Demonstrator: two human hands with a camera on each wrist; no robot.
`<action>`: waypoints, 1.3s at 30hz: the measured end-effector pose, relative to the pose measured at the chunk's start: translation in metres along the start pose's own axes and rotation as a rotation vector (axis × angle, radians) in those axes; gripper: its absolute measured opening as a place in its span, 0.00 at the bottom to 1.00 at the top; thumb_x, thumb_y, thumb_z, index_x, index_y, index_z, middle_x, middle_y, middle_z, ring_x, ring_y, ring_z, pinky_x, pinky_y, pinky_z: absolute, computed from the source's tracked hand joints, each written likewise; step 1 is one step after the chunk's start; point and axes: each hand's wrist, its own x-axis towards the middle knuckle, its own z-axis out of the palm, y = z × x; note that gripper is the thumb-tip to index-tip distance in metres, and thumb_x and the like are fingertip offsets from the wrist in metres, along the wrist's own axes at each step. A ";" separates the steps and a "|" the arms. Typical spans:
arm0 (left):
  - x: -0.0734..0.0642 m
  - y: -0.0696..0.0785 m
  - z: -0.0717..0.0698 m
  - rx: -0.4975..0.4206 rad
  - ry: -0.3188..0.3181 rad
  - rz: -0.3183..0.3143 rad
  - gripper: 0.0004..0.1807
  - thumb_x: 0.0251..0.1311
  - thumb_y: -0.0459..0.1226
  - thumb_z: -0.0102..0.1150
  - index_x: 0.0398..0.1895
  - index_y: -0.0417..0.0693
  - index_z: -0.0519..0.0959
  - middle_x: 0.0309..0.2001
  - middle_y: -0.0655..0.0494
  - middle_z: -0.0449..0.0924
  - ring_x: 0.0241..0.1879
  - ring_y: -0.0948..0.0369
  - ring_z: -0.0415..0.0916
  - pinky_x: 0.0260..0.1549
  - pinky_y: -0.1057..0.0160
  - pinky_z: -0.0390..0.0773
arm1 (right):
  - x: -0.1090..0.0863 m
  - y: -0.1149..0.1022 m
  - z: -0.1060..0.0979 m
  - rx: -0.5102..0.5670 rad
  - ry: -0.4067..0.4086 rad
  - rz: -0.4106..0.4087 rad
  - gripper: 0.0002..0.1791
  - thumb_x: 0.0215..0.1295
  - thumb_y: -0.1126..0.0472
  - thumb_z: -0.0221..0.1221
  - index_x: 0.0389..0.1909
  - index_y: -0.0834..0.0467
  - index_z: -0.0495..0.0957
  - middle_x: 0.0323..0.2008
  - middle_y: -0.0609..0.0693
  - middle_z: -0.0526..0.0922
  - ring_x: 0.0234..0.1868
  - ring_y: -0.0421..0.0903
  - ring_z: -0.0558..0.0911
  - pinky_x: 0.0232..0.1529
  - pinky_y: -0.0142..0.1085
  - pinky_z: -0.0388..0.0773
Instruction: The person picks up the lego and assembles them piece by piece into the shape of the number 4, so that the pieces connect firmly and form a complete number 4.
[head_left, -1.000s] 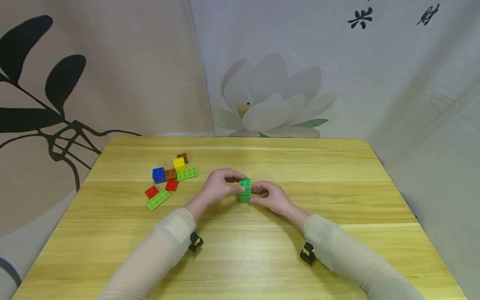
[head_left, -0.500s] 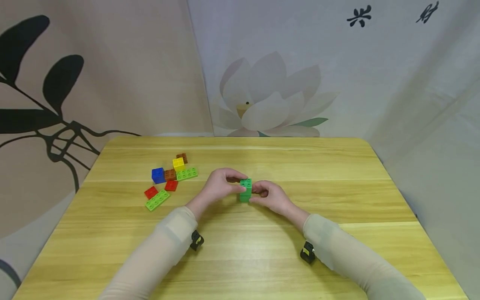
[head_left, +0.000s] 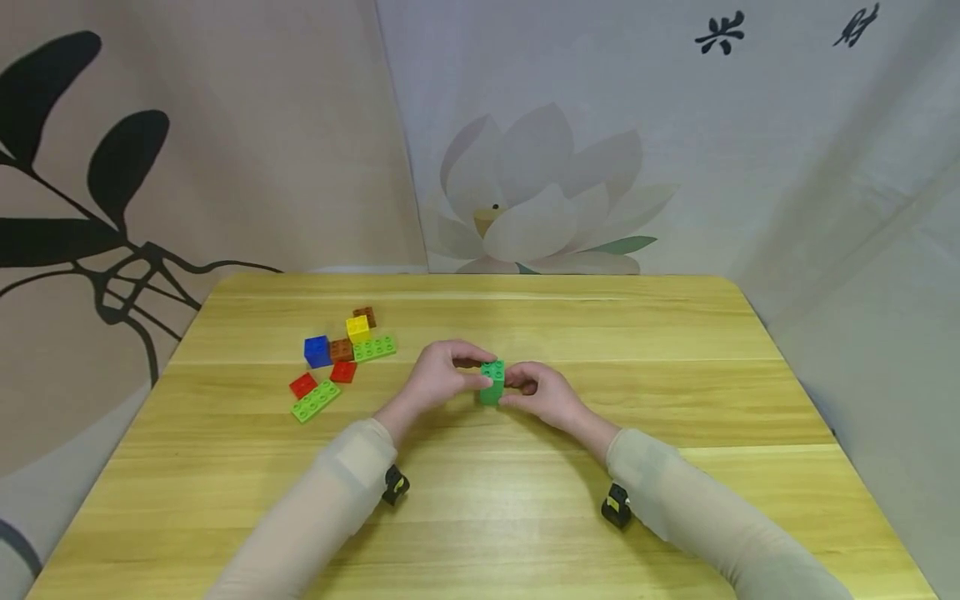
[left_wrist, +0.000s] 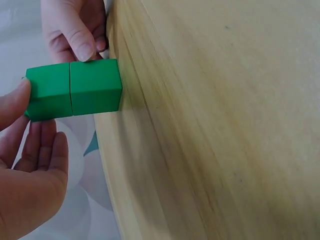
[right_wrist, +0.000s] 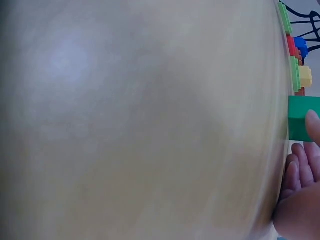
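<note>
1. The left hand (head_left: 442, 373) pinches the upper green toy brick (left_wrist: 48, 92) between thumb and forefinger, its other fingers loosely bent below.
2. Facing it, the right hand (head_left: 547, 394) grips the lower green toy brick (left_wrist: 96, 87), its thumb against one side.
3. So the pair sits between the two hands, one atop the other and upright, with just a thin seam showing. I'd judge them light, stiff plastic, hardly fragile, perhaps a little slick on the smooth walls; opposite flat sides look the best hold.
4. Left of the left hand lie a lime-green plate (head_left: 374, 348), a red piece (head_left: 343, 372), a yellow brick (head_left: 358, 327) and a blue brick (head_left: 317, 351), among others.
5. Under both hands spreads a pale wood-grain table (head_left: 480, 517), shiny nearer the person.
6. Beyond the hands hangs a cloth backdrop (head_left: 570, 67) printed with a lotus and dark leaves.
</note>
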 end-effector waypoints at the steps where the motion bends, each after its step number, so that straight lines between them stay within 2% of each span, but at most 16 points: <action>1: 0.000 0.000 0.000 -0.003 0.003 0.005 0.16 0.49 0.29 0.75 0.44 0.47 0.88 0.45 0.56 0.84 0.46 0.57 0.80 0.50 0.56 0.78 | 0.000 0.000 0.000 -0.002 0.000 -0.001 0.19 0.58 0.60 0.71 0.49 0.61 0.81 0.46 0.50 0.84 0.49 0.48 0.79 0.50 0.40 0.77; 15: -0.005 -0.006 0.006 -0.038 0.039 0.045 0.15 0.52 0.30 0.74 0.45 0.46 0.87 0.45 0.56 0.83 0.49 0.55 0.79 0.54 0.52 0.76 | 0.000 -0.001 -0.001 -0.002 0.006 0.009 0.19 0.58 0.61 0.71 0.50 0.61 0.81 0.45 0.50 0.84 0.48 0.47 0.79 0.50 0.40 0.77; 32: -0.011 -0.008 0.009 -0.019 0.043 0.112 0.15 0.55 0.30 0.71 0.48 0.44 0.85 0.47 0.54 0.82 0.52 0.53 0.78 0.57 0.54 0.75 | -0.002 -0.001 0.000 -0.004 0.006 -0.022 0.19 0.59 0.60 0.71 0.49 0.62 0.81 0.45 0.51 0.84 0.48 0.49 0.80 0.48 0.40 0.77; 35: -0.012 -0.010 0.009 -0.040 0.036 0.120 0.16 0.56 0.29 0.71 0.49 0.42 0.84 0.48 0.52 0.82 0.53 0.53 0.78 0.58 0.55 0.74 | -0.001 0.000 0.000 0.003 0.004 -0.020 0.19 0.59 0.60 0.71 0.50 0.62 0.81 0.45 0.51 0.84 0.48 0.49 0.79 0.49 0.41 0.77; 39: -0.012 -0.012 0.006 -0.086 0.008 0.118 0.20 0.56 0.29 0.70 0.54 0.36 0.81 0.53 0.45 0.81 0.55 0.48 0.76 0.59 0.52 0.73 | 0.000 0.000 0.001 0.000 0.004 -0.003 0.19 0.58 0.61 0.71 0.50 0.62 0.81 0.45 0.50 0.83 0.48 0.48 0.79 0.49 0.40 0.77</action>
